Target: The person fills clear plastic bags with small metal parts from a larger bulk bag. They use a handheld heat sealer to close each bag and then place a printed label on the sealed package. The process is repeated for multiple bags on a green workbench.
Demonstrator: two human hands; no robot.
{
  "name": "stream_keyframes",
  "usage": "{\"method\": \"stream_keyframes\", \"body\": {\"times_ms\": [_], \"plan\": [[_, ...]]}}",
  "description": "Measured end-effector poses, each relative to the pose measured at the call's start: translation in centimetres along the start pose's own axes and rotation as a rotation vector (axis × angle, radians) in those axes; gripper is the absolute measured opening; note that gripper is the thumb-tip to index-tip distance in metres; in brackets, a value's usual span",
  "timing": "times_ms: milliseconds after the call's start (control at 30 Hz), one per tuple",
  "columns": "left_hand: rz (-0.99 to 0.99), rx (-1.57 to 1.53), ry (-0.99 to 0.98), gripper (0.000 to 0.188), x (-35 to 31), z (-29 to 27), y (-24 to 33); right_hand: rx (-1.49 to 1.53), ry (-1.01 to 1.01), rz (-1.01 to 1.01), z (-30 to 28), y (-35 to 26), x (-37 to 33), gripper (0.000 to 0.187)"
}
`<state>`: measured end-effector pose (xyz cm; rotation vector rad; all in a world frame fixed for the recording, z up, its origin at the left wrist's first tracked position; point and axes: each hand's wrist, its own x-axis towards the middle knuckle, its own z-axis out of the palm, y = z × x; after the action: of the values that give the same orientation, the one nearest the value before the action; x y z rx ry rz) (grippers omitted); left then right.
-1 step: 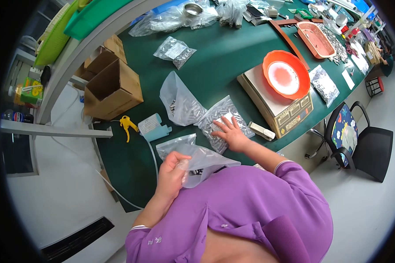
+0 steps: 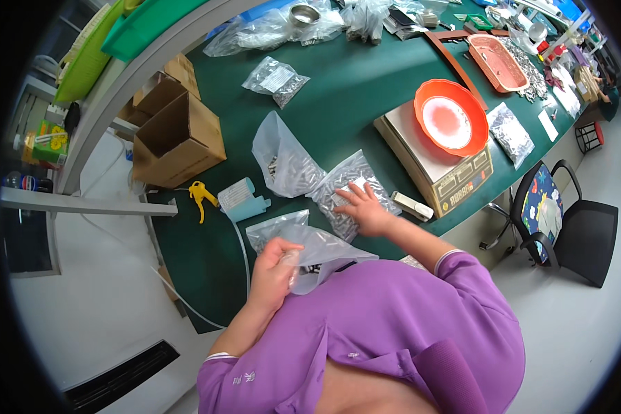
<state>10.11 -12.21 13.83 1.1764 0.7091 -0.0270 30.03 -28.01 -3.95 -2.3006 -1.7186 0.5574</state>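
My left hand (image 2: 274,272) is closed around the gathered edge of a clear plastic bag (image 2: 331,250), close to my body. Small dark and metallic parts show inside that bag. Fingers spread, my right hand (image 2: 367,210) lies flat on a filled bag of small metal parts (image 2: 347,224) with a white label. Touching that bag on its far left is an open-mouthed plastic bag (image 2: 286,162) with similar cylindrical metal parts. Partly covered by the bag in my left hand, another clear bag (image 2: 276,224) rests on the green table (image 2: 214,276).
An orange bowl (image 2: 452,117) sits on a scale (image 2: 428,162) to the right, beside a white handheld device (image 2: 412,205). At left are a yellow air gun (image 2: 202,200) with its hose, a light blue bottle (image 2: 245,201) and an open cardboard box (image 2: 179,148). A chair (image 2: 566,221) stands at right.
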Motion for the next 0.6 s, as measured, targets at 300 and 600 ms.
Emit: {"method": "stream_keyframes", "body": {"times_ms": [300, 600], "plan": [[-0.088, 0.018, -0.107, 0.011, 4.9, -0.8, -3.7, 0.285, 0.365, 0.09, -1.3, 0.6, 7.1, 0.085], [-0.156, 0.101, -0.104, 0.014, 6.0, -2.7, -3.4, 0.404, 0.015, 0.324, -2.9, -0.6, 13.5, 0.114]]}}
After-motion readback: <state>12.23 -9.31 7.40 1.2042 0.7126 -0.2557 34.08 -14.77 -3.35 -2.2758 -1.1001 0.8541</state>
